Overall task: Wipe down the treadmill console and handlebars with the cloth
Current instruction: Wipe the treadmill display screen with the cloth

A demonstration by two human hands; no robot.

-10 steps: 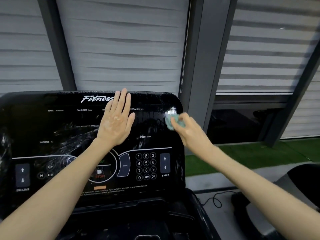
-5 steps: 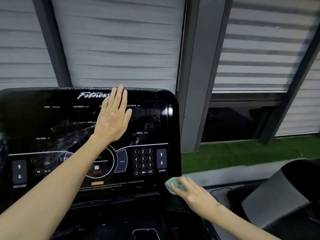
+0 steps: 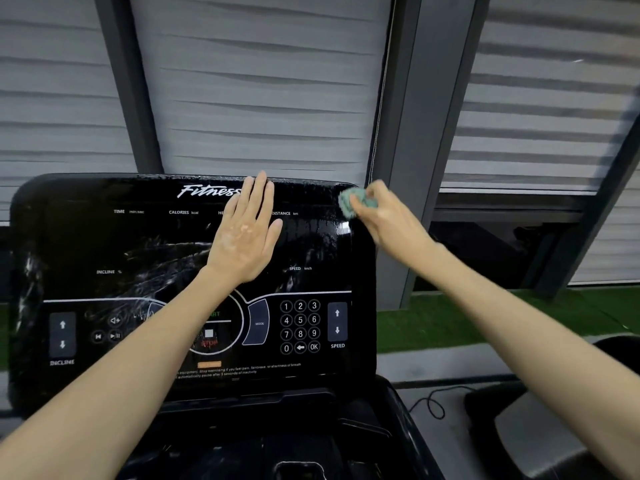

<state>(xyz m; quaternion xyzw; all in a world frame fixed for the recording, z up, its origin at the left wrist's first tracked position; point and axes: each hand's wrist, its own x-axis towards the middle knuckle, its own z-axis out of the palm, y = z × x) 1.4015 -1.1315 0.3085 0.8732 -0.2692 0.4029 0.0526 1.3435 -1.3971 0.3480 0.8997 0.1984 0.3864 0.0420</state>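
The glossy black treadmill console (image 3: 104, 244) fills the left and middle of the head view, with wet streaks on its left half. My left hand (image 3: 244, 233) lies flat and open on the upper middle of the panel, fingers reaching its top edge. My right hand (image 3: 384, 216) is closed on a small bunched teal cloth (image 3: 349, 202), pressing it against the console's top right corner. The number keypad (image 3: 300, 326) and speed buttons (image 3: 337, 322) sit below, uncovered. No handlebars show clearly.
Grey window blinds (image 3: 263, 91) and dark frame posts (image 3: 412, 133) stand right behind the console. A green turf strip (image 3: 450, 323) and a cable (image 3: 433, 403) lie on the floor to the right. Another dark machine part (image 3: 512, 431) sits at lower right. A dark tray (image 3: 294, 455) lies below the console.
My right hand swept the cloth down the console's right edge to the bottom corner, then back up to the top right corner. My left hand stayed flat on the panel.
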